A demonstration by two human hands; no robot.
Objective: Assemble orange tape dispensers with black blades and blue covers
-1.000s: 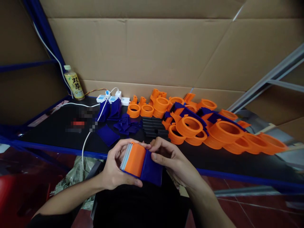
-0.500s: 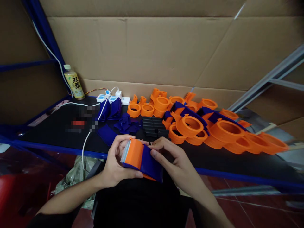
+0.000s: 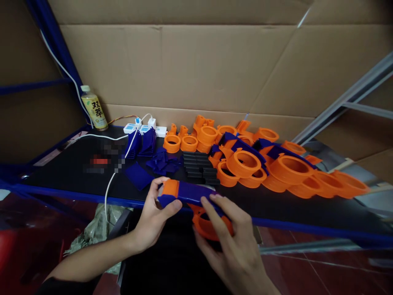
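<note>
An orange and blue tape dispenser (image 3: 193, 192) is held between both hands at the table's front edge. My left hand (image 3: 155, 219) grips its orange head end, thumb on the near side and fingers behind. My right hand (image 3: 233, 237) is closed about the other end, fingertips on the long blue plate and thumb against the orange ring (image 3: 211, 226) underneath. The head's toothed blade cannot be seen from this angle. Just beyond lie a stack of black ribbed rods (image 3: 199, 166), a single blue sheet piece (image 3: 138, 176) and a heap of small blue pieces (image 3: 162, 160).
Orange ring-shaped dispenser bodies (image 3: 244, 162), some with blue plates, are piled along the right. Stacked blue plates (image 3: 146, 143) stand before a white power strip (image 3: 161, 131). A white cable (image 3: 108, 190) hangs over the front edge. A drink bottle (image 3: 94, 110) stands back left.
The dispenser has turned, so its ring now shows below the plate and its blade is out of sight. My right hand has moved down and right, wrapping the ring end.
</note>
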